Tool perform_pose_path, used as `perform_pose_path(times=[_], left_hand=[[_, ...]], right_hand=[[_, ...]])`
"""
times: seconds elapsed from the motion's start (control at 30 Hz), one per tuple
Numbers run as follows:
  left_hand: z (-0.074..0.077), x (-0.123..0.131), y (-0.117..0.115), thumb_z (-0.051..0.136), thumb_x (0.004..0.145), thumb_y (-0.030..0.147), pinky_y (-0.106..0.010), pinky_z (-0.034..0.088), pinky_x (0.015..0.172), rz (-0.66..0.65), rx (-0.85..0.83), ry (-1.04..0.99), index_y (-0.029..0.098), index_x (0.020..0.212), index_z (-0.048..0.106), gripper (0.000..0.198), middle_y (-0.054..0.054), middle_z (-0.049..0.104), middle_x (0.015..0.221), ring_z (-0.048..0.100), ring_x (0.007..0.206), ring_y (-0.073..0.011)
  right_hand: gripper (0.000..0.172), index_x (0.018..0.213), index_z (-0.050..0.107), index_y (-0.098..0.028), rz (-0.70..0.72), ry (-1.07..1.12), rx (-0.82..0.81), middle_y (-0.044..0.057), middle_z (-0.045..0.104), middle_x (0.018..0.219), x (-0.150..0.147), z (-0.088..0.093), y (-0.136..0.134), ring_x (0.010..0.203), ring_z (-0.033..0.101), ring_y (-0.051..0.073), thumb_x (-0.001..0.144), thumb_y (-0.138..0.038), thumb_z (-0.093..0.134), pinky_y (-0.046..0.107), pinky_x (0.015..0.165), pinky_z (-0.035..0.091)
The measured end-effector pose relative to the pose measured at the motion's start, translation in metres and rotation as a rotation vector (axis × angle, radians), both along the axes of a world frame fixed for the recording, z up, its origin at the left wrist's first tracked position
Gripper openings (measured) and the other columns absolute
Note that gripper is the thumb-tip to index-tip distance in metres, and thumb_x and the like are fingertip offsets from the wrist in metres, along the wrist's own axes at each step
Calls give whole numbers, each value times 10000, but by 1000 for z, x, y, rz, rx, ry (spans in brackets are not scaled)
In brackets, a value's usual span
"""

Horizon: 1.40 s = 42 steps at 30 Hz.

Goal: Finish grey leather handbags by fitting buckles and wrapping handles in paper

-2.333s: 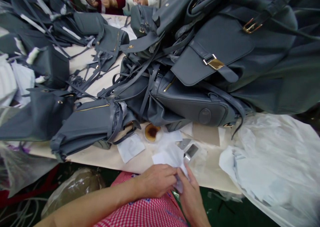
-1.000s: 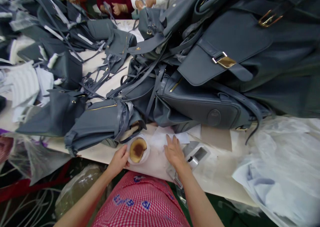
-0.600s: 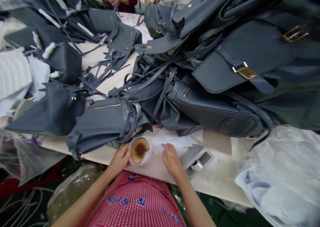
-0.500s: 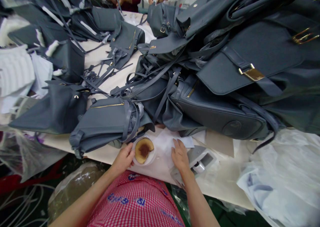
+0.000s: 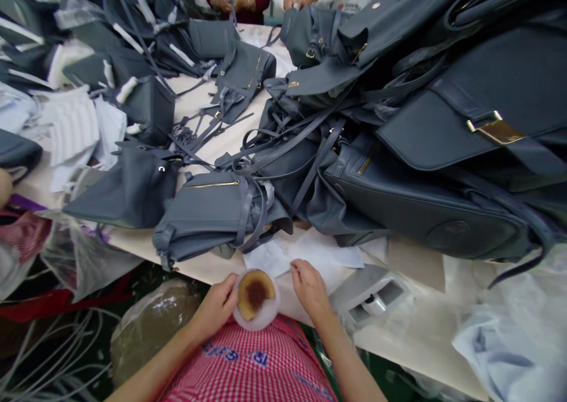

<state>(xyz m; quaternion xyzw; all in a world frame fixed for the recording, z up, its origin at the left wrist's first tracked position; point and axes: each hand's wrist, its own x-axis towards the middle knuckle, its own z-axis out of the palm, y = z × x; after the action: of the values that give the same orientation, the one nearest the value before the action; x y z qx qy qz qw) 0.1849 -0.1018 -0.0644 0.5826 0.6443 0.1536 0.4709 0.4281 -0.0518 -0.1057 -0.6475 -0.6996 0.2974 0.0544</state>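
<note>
My left hand (image 5: 218, 307) grips the rim of a round white plastic dish (image 5: 271, 316), thumb on top. Inside it lies a round yellow sponge (image 5: 244, 296) with a dark brown stain in its middle and a notch at the lower right. The dish is over my lap at the table's front edge. Just right of it, my right hand (image 5: 309, 287) has its fingers curled together above the table edge, beside white paper sheets (image 5: 319, 249). Whatever is between those fingertips, if anything, is too small to tell. Close ahead lies a dark blue-grey leather bag (image 5: 206, 213) with a gold zip.
A grey tape dispenser (image 5: 376, 298) stands right of my right hand. Piled blue-grey bags (image 5: 425, 207) rise ahead and to the right. Crumpled clear plastic (image 5: 509, 343) covers the right side. Two people's hands (image 5: 239, 2) work across the table. A plastic-wrapped bundle (image 5: 150, 325) sits below left.
My left hand has drawn the dish off the tabletop toward my body. My right hand's fingers, earlier stretched over the paper, are now curled. The view has swung left.
</note>
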Motion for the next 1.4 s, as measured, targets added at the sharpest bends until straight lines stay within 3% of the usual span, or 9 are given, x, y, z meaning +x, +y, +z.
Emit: perform_pose_path(times=[0.1,0.2,0.37,0.57,0.7,0.83,1.07,1.27,1.4], left_hand=[[3,-27,-15,420,879,350,-260,424,612,118,-36,31,220,790,498,176,24,545,672,538,645,-176],[7,-40,-22,421,881,385,-245,416,534,206,-107,26,232,837,517,186,37,518,619,527,598,-181],[8,-39,-22,440,864,397,-228,394,475,283,-111,11,236,820,504,178,42,495,609,500,542,-165],[12,-34,-8,436,870,376,-228,392,499,247,-68,-44,225,821,521,180,37,498,596,512,564,-167],[9,-22,12,430,858,315,-236,411,562,172,17,-45,218,777,502,145,32,516,619,533,619,-168],[-4,9,33,451,834,262,-243,429,583,100,42,-97,211,809,521,90,18,554,665,568,629,-168],[-47,71,77,471,864,206,-217,418,491,101,-43,-135,202,874,538,67,52,509,566,542,467,-129],[-81,96,117,468,885,156,-219,442,496,142,-81,-104,180,980,557,132,-1,615,703,586,507,-132],[-87,98,126,467,906,183,-244,458,547,141,-79,-81,172,1014,563,144,-11,618,676,592,521,-150]], right_hand=[[338,1244,548,-181,26,-66,-12,112,634,1168,-31,-6,14,1052,618,222,914,-257,536,283,841,478],[512,1313,473,-126,26,-142,-48,176,605,1184,-52,-13,30,1046,616,283,855,-284,639,344,807,487],[291,1169,566,-140,68,-163,-103,143,693,1015,-65,-16,41,933,672,253,880,-176,568,316,758,461],[287,1137,627,-252,147,-60,-106,27,738,981,-5,-2,42,924,679,191,854,-231,585,252,764,453],[437,1229,609,-162,65,-92,-29,126,695,1142,59,4,46,1043,649,258,794,-196,594,347,881,472],[389,1209,619,-155,-10,-66,88,125,688,1148,87,2,34,1032,648,241,844,-205,495,385,938,481],[360,1144,607,-142,-203,-76,280,170,662,1121,92,18,-21,1044,626,276,936,-260,338,435,926,496],[310,1058,638,-159,-135,-166,128,111,697,961,61,11,-43,877,672,216,949,-153,348,314,826,507],[222,1078,627,-161,-106,-239,31,101,666,968,29,-5,-39,850,664,233,881,-139,529,299,728,499]])
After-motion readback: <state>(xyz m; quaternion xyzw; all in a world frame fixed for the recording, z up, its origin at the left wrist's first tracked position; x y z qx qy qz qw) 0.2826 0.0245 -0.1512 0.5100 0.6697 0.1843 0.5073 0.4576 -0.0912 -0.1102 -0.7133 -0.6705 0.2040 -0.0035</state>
